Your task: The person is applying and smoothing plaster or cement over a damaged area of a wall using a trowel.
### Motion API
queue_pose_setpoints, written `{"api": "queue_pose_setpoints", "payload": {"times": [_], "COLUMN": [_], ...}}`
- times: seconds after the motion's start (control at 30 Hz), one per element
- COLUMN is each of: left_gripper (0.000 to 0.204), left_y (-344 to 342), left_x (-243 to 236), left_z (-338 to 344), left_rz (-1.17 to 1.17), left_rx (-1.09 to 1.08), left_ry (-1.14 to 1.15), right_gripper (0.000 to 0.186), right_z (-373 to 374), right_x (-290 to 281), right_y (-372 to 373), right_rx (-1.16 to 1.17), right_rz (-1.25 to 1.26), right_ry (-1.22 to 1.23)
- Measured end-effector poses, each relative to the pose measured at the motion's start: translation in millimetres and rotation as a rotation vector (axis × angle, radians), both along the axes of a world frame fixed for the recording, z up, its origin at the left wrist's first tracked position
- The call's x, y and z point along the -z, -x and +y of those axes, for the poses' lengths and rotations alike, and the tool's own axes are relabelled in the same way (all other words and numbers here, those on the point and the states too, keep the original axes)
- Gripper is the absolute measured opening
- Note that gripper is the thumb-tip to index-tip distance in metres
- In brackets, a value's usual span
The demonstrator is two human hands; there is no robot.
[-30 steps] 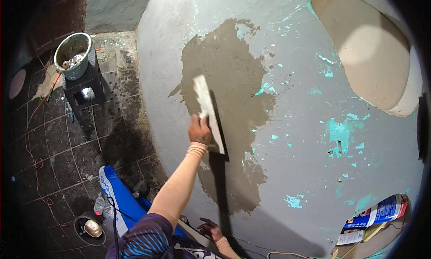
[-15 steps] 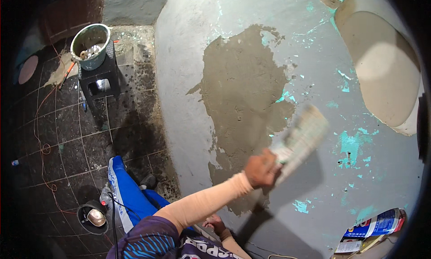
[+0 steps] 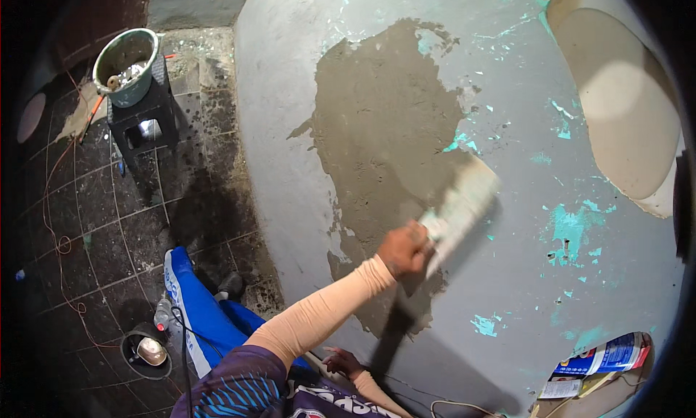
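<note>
My left hand (image 3: 406, 251), on an arm in a peach sleeve reaching up and right, is closed round the handle of a long, pale plastering float (image 3: 467, 200). The float lies aslant over the right edge of a wet, grey-brown plaster patch (image 3: 384, 128) on the wall; motion blurs it a little, and whether its whole face touches the wall I cannot tell. Low in the view, close to my body, my right hand (image 3: 344, 363) hangs with its fingers apart and nothing in it.
The grey wall (image 3: 507, 287) has flaking turquoise spots and a recessed oval niche (image 3: 623, 113). At the left, a bucket (image 3: 130, 92) with mortar stands on a black stool (image 3: 145, 131). A cable (image 3: 65, 287), bottle (image 3: 163, 313) and dark pot (image 3: 138, 363) lie on the tiles. Packages (image 3: 605, 356) fill a lower-right recess.
The float has moved left across the wall, onto the patch's right edge. My right hand's fingers have spread from a looser curl. The whole view has shifted slightly.
</note>
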State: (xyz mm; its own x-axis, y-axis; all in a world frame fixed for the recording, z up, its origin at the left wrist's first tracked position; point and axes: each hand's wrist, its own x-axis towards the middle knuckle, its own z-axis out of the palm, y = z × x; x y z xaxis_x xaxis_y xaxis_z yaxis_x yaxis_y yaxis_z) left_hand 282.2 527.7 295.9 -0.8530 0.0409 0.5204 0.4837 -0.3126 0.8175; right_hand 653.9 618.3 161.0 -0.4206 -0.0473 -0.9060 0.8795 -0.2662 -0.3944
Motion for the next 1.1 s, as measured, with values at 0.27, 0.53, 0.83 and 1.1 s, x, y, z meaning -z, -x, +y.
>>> {"api": "queue_pose_setpoints", "payload": {"times": [0.27,0.53,0.83,1.1], "left_gripper": [0.014,0.009,0.02,0.017], "left_y": [44.6,-7.6,-3.3,66.3], "left_x": [82.4,24.4,52.0,175.0], "left_z": [-29.4,1.8,-141.7,-502.3], "left_rz": [-0.588,-0.165,-0.167,-0.747], "left_rx": [-0.485,-0.059,-0.119,-0.621], "left_ry": [0.007,-0.093,0.049,-0.173], "right_gripper": [0.044,0.046,0.042,0.043], "right_z": [-33.4,-35.4,-52.4,-115.9], "right_x": [-46.0,-23.7,0.1,37.2], "right_y": [56.3,-2.9,83.2,189.6], "right_rx": [-0.052,0.117,-0.092,-0.17], "right_rz": [0.213,-0.044,0.005,0.117], "right_ry": [-0.144,-0.025,-0.086,-0.107]}}
